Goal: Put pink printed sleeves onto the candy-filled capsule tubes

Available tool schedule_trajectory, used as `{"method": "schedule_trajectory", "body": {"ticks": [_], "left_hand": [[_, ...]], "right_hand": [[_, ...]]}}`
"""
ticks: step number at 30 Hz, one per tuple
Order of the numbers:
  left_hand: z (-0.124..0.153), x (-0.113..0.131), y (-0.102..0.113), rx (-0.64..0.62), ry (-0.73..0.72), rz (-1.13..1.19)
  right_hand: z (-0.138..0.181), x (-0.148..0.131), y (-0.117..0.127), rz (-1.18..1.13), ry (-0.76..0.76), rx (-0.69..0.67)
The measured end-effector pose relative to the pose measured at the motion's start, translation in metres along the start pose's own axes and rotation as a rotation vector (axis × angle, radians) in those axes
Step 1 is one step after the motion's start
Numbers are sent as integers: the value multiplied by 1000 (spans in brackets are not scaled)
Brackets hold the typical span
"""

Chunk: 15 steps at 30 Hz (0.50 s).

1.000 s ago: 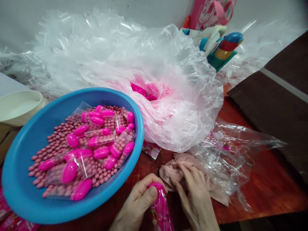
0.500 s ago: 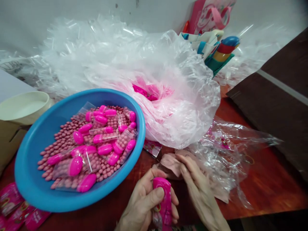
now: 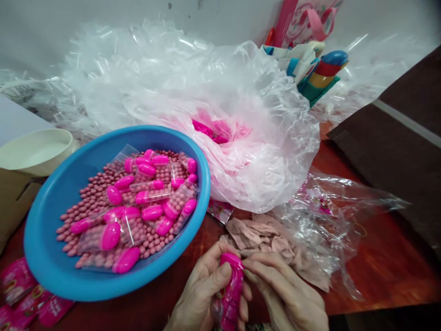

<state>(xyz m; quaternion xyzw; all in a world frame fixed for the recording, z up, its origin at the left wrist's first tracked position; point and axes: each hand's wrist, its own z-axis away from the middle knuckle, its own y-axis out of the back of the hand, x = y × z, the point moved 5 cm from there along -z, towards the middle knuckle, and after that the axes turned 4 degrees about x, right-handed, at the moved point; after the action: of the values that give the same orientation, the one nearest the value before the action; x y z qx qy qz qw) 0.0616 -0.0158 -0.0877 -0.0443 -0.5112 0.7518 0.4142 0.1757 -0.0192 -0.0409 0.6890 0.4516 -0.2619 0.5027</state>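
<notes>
My left hand [image 3: 206, 287] is wrapped around a pink printed packet [image 3: 231, 294], thumb on its front. The packet's rounded top points away from me, and something clear shows at its lower left side. My right hand [image 3: 284, 287] is closed, its fingertips pinching the upper right edge of the packet. Just beyond both hands lies a crumpled brownish cloth [image 3: 265, 236]. To their left, a blue basin [image 3: 44, 271] holds loose pink balls [image 3: 89, 197] and several clear tubes with bright pink caps [image 3: 126, 260], filled with the same balls.
Behind the basin, a translucent plastic bag [image 3: 255, 170] has bright pink pieces inside. Clear tubes [image 3: 103, 59] are heaped at the back. Pink packets [image 3: 34, 301] lie front left, near a cream bowl [image 3: 37, 154]. A clear bag [image 3: 324, 230] and a dark brown box [image 3: 389, 138] are right.
My right hand has left the brownish cloth and come left to the packet's upper edge, closing its fingers there. My left hand still holds the packet.
</notes>
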Motion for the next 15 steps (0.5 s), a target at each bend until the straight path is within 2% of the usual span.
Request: {"method": "schedule_trajectory", "body": {"ticks": [4, 8, 10, 15], "left_hand": [[-1, -1, 4, 9, 11, -10], [-3, -5, 12, -7, 37, -39], [-5, -6, 15, -22, 49, -46], [-5, -6, 15, -45, 54, -51]], "right_hand": [[-3, -2, -3, -33, 12, 51], [-5, -4, -9, -64, 39, -64], [-3, -4, -10, -56, 26, -78], [2, -1, -16, -8, -33, 18]]}}
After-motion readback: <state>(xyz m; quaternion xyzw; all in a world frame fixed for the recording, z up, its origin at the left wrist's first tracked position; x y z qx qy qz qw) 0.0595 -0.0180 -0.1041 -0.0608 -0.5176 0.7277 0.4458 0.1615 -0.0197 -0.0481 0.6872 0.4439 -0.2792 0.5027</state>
